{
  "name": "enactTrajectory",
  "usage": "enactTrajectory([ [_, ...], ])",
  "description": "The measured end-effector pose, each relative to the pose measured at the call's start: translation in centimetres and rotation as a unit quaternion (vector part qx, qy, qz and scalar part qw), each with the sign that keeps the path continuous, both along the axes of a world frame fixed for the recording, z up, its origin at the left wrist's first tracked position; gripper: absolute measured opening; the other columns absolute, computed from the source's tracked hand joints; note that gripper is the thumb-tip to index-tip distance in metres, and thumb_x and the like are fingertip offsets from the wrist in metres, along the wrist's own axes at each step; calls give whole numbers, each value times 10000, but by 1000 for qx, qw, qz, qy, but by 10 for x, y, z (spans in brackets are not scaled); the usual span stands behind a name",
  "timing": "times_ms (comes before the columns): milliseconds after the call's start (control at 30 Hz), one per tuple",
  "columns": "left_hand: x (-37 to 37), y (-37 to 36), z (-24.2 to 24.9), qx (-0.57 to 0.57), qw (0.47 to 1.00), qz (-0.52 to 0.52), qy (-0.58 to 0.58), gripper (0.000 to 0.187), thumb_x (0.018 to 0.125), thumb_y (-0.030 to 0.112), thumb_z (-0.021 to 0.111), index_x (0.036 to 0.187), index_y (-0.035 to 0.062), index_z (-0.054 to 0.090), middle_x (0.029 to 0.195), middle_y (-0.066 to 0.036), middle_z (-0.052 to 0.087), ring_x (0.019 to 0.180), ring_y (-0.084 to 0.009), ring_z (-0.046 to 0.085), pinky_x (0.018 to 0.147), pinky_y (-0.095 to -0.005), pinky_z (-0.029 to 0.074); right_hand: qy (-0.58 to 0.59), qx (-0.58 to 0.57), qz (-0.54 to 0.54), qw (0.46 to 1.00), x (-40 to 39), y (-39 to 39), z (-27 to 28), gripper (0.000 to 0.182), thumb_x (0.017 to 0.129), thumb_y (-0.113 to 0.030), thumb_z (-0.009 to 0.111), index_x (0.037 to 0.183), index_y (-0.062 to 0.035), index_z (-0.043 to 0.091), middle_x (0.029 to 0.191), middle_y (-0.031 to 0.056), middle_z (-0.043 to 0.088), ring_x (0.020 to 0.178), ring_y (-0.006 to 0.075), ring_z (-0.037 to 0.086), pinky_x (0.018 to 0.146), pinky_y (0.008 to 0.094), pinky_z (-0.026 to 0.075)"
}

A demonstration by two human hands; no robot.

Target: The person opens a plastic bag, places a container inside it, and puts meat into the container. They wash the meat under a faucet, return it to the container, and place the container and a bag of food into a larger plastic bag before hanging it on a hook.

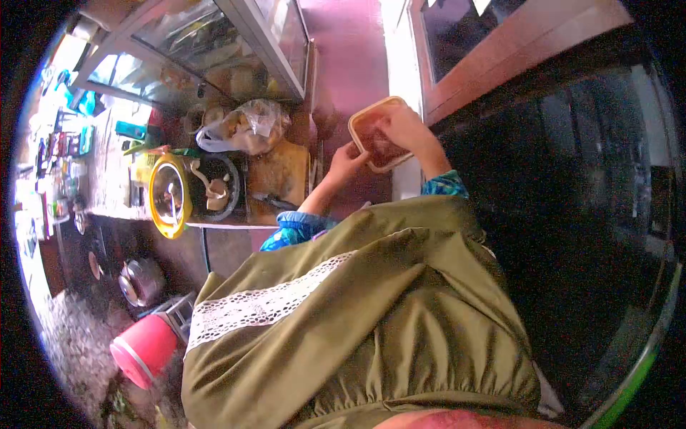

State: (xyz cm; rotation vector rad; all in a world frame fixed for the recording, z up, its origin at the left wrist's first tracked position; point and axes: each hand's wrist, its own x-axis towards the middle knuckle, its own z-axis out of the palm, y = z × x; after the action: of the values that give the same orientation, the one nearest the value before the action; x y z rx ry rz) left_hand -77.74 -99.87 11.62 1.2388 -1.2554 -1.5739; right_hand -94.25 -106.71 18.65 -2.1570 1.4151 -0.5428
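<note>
A squarish plastic container [359,139] with a pale rim and reddish-brown inside is tilted toward me, some lighter stuff at its bottom. My left hand [346,164] grips its near left edge, thumb over the rim and fingers underneath. Over the container's right side reaches my right hand [406,131], its fingers bent together down inside; what they hold, if anything, cannot be made out. Both wrists come out of blue patterned sleeves, below an olive-green cloth [400,314] with a white lace band that covers my front.
To the left, a table carries a wooden board [287,170], a knife [270,201], a filled plastic bag [250,127], a dark basin [230,187] and a yellow-rimmed bucket [183,193]. A glass cabinet [207,50] stands behind. A pink bucket [145,348] is low left; a wooden-framed window [493,61] is at right.
</note>
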Motion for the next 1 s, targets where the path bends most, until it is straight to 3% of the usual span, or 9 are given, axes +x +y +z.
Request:
enactTrajectory([
  [100,-9,-17,-2,38,999,5,2,288,784,128,596,1028,-21,566,911,-73,627,813,-123,571,728,-270,462,125,56,-68,988,-15,-20,19,249,741,-83,578,987,-92,615,880,181,617,838,328,593,761,395,474],
  [167,-15,-27,0,35,999,24,6,281,780,122,597,1022,-19,570,907,-72,627,803,-125,573,718,-272,465,142,96,-64,983,-18,-30,23,266,732,-127,606,991,-66,601,923,188,608,872,329,584,771,389,472],
  [333,-27,-59,1,36,997,48,-38,270,769,107,603,1011,-10,578,902,-69,626,790,-131,576,701,-276,470,204,144,-14,968,-15,-70,-13,582,563,-343,746,973,30,567,937,204,608,893,323,585,770,382,475],
  [433,-36,-85,-10,60,995,68,47,266,769,108,608,1005,-11,581,890,-68,626,785,-129,575,698,-272,469,256,238,-1,937,-8,-98,8,621,532,-378,751,971,23,574,948,202,610,903,302,591,772,375,475],
  [500,-39,-110,-14,56,991,90,82,261,767,107,613,998,-11,584,890,-66,624,791,-124,573,697,-266,468,273,251,15,929,-11,-130,-22,582,541,-366,745,956,11,586,954,192,613,903,293,594,769,372,477],
  [600,-41,-143,3,74,989,102,78,249,767,103,615,987,-11,588,885,-61,622,787,-120,571,690,-259,466,296,266,7,917,-5,-161,-16,488,559,-331,731,914,-17,612,944,172,621,887,279,600,756,365,484],
  [633,-38,-161,-12,79,992,101,11,237,770,96,612,982,-6,585,880,-59,617,772,-119,568,684,-254,464,303,272,-14,913,-1,-178,-9,433,567,-308,722,888,-33,626,928,161,627,871,274,604,745,361,488],
  [733,-37,-200,11,95,986,118,66,230,774,92,607,982,-2,579,863,-60,613,749,-122,569,664,-258,468,274,217,-12,937,3,-223,-13,414,571,-291,714,888,-40,626,907,155,628,869,273,603,745,357,488],
  [1000,-23,-317,1,104,968,188,133,221,787,86,605,992,26,543,821,-37,594,715,-116,588,632,-253,505,163,76,27,983,14,-347,-22,372,580,-252,696,889,-57,626,859,141,630,862,272,599,745,347,488],
])
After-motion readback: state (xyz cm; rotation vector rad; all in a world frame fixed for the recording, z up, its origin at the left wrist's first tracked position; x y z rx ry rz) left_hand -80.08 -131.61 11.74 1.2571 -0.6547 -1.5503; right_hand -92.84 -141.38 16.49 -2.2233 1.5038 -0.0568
